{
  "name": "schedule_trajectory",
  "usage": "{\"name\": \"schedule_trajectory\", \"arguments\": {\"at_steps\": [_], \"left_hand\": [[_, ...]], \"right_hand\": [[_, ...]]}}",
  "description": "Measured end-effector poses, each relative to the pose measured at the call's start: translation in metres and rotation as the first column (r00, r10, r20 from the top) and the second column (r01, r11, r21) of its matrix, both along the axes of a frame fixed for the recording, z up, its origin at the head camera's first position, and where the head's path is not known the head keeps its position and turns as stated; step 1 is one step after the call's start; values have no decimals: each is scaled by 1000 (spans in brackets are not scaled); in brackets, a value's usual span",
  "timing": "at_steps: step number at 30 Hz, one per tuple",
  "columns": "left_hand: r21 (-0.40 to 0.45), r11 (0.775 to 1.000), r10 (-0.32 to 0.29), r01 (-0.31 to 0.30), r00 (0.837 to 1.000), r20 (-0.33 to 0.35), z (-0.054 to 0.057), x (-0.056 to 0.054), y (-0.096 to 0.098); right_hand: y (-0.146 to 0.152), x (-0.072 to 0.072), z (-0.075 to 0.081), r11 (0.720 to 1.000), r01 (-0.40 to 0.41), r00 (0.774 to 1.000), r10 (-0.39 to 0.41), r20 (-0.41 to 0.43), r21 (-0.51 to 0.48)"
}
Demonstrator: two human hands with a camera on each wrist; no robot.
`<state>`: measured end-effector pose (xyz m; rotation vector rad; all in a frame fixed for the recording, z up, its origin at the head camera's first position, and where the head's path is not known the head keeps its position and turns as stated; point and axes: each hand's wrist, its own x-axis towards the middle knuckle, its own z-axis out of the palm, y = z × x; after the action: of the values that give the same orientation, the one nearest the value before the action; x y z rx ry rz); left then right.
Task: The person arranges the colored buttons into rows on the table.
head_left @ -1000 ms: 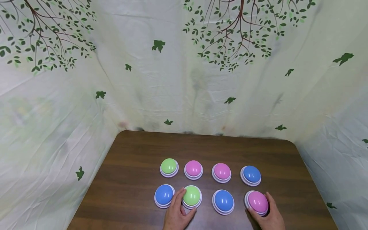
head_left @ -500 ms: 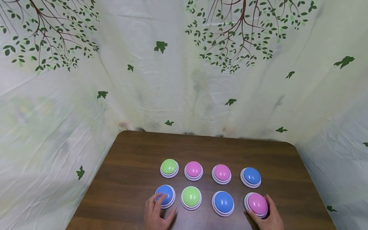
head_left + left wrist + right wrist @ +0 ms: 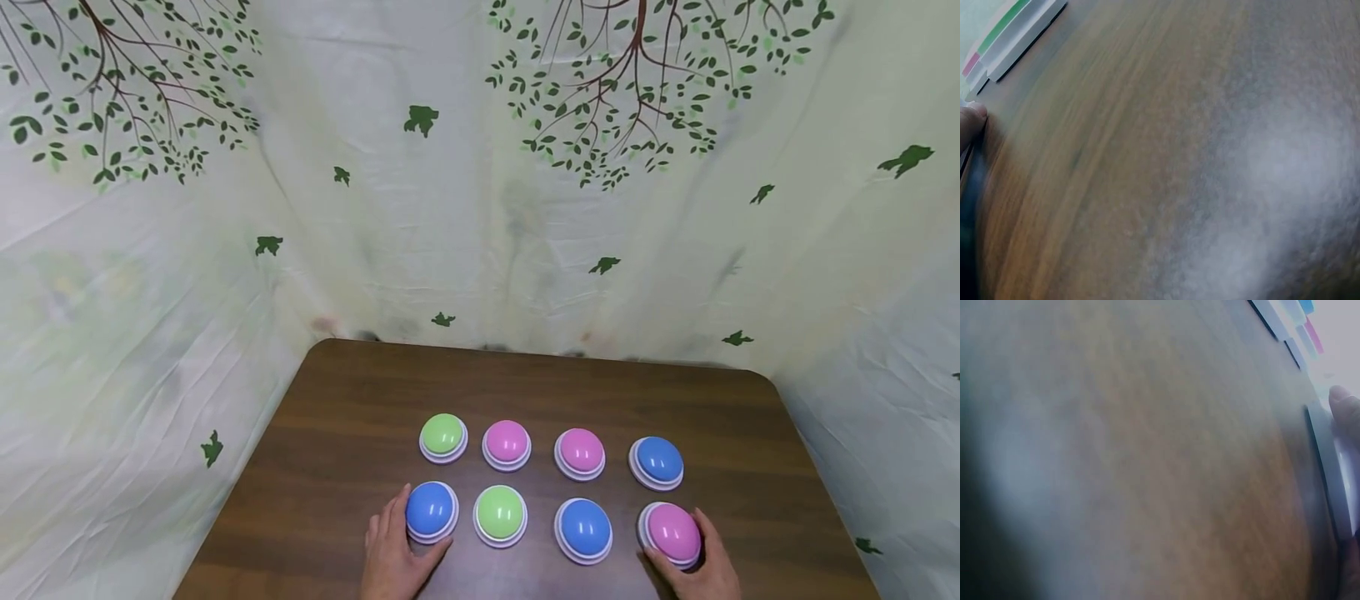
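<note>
Two rows of dome push buttons on white round bases stand on a brown wooden table (image 3: pixel 345 400). In the front row, my left hand (image 3: pixel 393 552) grips the leftmost blue button (image 3: pixel 430 508), fingers along its left side and thumb at its lower right. At the right end my right hand (image 3: pixel 705 560) holds a pink button (image 3: pixel 672 533) between thumb and fingers; that button looks slightly tilted. Between the hands sit a green button (image 3: pixel 500 512) and another blue button (image 3: pixel 585 527). The right wrist view catches a white base (image 3: pixel 1330 469) under a fingertip.
Behind stand a green button (image 3: pixel 442 434), two pink ones, the left pink button (image 3: pixel 506 442) and the right pink button (image 3: pixel 581 450), and a blue button (image 3: pixel 658 459). A pale curtain (image 3: pixel 465 208) printed with branches and birds hangs beyond the table.
My left hand has gone from the front green button leftward, over the front-left blue button, to that button's left side, where it now grips it. My right hand stays on the pink button.
</note>
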<state>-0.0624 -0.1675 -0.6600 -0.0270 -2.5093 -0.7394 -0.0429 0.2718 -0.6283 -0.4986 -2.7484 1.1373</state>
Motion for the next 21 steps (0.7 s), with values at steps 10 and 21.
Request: {"name": "schedule_trajectory", "arguments": {"at_steps": [10, 21], "left_hand": [[-19, 1000, 6, -5, 1000, 15, 1, -1, 2], [-18, 1000, 4, -3, 1000, 3, 1, 1, 1]], "right_hand": [[3, -2, 1, 1000, -16, 999, 17, 41, -8], [4, -4, 4, 999, -24, 992, 29, 125, -39]]}}
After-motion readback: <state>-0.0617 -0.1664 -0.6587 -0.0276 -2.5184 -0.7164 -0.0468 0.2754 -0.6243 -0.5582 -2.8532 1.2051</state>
